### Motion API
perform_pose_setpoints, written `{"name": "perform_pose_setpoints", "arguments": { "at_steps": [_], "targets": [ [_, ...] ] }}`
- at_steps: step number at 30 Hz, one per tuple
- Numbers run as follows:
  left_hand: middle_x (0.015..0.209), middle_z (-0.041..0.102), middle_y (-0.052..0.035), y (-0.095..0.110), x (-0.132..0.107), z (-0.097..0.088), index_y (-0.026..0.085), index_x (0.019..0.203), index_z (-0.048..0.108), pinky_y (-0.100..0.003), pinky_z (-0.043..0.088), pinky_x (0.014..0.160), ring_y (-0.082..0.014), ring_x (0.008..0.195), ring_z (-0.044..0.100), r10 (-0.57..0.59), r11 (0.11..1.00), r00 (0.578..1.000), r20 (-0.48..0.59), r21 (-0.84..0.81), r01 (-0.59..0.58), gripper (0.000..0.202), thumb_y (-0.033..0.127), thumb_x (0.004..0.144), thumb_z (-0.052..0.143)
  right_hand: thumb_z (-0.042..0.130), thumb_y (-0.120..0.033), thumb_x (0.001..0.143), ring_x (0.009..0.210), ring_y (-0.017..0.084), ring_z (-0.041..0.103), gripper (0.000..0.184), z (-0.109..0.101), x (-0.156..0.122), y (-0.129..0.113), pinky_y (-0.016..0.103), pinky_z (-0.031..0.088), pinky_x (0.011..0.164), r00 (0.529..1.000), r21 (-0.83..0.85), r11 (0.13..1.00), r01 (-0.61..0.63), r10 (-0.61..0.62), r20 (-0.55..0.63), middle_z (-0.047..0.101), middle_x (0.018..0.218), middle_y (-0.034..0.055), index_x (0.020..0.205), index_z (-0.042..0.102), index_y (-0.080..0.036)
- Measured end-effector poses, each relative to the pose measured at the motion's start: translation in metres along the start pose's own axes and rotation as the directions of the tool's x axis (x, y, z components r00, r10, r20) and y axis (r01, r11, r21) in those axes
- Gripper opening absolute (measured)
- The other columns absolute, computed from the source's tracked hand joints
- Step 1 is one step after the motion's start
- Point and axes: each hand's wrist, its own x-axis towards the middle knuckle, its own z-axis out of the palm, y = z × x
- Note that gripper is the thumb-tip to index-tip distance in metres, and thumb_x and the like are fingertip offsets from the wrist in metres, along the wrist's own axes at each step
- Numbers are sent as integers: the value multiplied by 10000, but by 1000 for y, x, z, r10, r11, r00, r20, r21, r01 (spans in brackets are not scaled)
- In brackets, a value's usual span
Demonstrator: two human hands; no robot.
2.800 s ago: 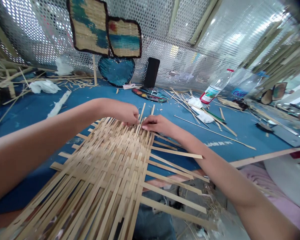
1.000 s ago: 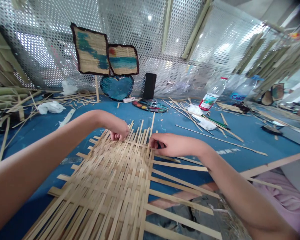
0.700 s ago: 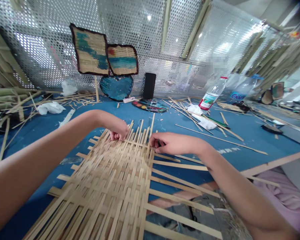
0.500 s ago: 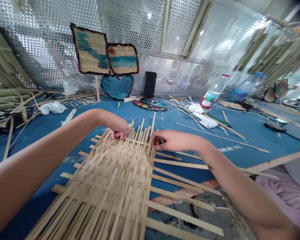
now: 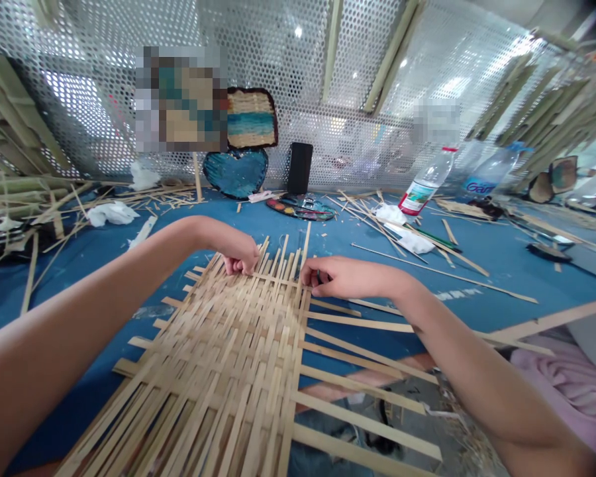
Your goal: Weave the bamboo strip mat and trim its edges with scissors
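Note:
A half-woven mat of pale bamboo strips [image 5: 228, 358] lies on the blue table [image 5: 477, 265] and juts over its near edge. My left hand [image 5: 238, 255] is curled with its fingertips pressed on the strips at the mat's far edge. My right hand [image 5: 335, 277] is closed at the mat's far right corner, fingers pinching a cross strip there. Loose strip ends stick out to the right of the weave.
Scattered bamboo strips and white tissues litter the table. A paint palette [image 5: 300, 207], a black box [image 5: 299, 167], a blue heart-shaped mat [image 5: 235, 172] and woven panels stand by the perforated metal wall. Plastic bottles [image 5: 427, 182] lie at right. Pink cloth [image 5: 566, 377] is near right.
Both hands came apart from the middle of the far edge, the left to the left, the right to the right corner. In the last second they hardly move; the view shifts slightly.

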Motion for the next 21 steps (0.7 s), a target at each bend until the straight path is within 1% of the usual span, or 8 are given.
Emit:
{"name": "perform_pose_setpoints", "arguments": {
  "at_steps": [2, 3, 7, 11, 14, 18, 19, 21],
  "targets": [
    [687, 647, -44, -1, -1, -2, 143, 696, 637, -312, 532, 671, -164, 635, 575, -19, 996, 985, 173, -78, 33, 57, 174, 717, 594, 621, -114, 859, 816, 153, 595, 180, 0, 0, 1, 253, 444, 692, 1000, -3, 1000, 1, -1, 2, 707, 997, 45, 1028, 634, -173],
    [719, 656, -49, -2, -2, -3, 144, 728, 636, -316, 535, 698, -171, 667, 593, -21, 993, 974, 227, -110, 47, 79, 201, 750, 585, 620, -122, 858, 821, 155, 598, 188, -1, 0, 2, 255, 449, 697, 1000, -8, 1000, 1, -1, 4, 708, 1006, 46, 1038, 635, -174],
    [773, 660, -43, -11, -1, -4, 149, 834, 633, -307, 527, 761, -181, 755, 625, -8, 983, 963, 269, -174, 57, 159, 302, 837, 591, 604, -136, 843, 840, 175, 613, 238, -6, -4, 11, 271, 459, 708, 999, -69, 997, -40, 41, 5, 710, 1026, 54, 1073, 635, -183],
    [757, 643, -26, -14, 1, -3, 155, 862, 629, -288, 503, 719, -173, 736, 597, -2, 987, 965, 264, -157, 45, 174, 328, 849, 612, 576, -139, 831, 826, 187, 608, 257, -11, -7, 19, 285, 450, 690, 994, -124, 986, -110, 112, 8, 708, 1030, 60, 1079, 616, -192],
    [748, 636, -27, -7, -2, -5, 151, 839, 626, -273, 469, 669, -168, 707, 572, -16, 996, 971, 237, -87, 38, 192, 340, 864, 605, 589, -163, 833, 798, 181, 599, 300, -14, -9, 19, 281, 441, 668, 989, -123, 982, -141, 144, 22, 696, 997, 51, 1131, 574, -195],
    [670, 570, -3, 11, -10, -8, 149, 750, 615, -254, 363, 602, -143, 648, 490, -42, 997, 992, 119, 70, 34, 214, 322, 875, 601, 642, -339, 898, 819, 184, 601, 356, -15, -12, 16, 276, 445, 671, 990, -91, 987, -132, 135, 27, 676, 1017, 58, 1199, 526, -190],
    [673, 568, -2, 15, -11, -8, 152, 739, 609, -256, 344, 599, -141, 652, 478, -37, 995, 996, 81, 99, 29, 214, 314, 878, 597, 647, -359, 903, 829, 187, 600, 361, -15, -12, 16, 278, 446, 680, 992, -84, 989, -118, 121, 23, 671, 1023, 61, 1196, 528, -187],
    [720, 602, -10, 21, -12, -5, 155, 753, 613, -263, 333, 608, -147, 683, 489, -9, 992, 999, 38, 127, 5, 202, 302, 888, 584, 642, -330, 905, 842, 190, 597, 320, -14, -11, 17, 282, 447, 698, 996, -73, 993, -91, 92, 14, 661, 1021, 64, 1170, 541, -182]
  ]
}}
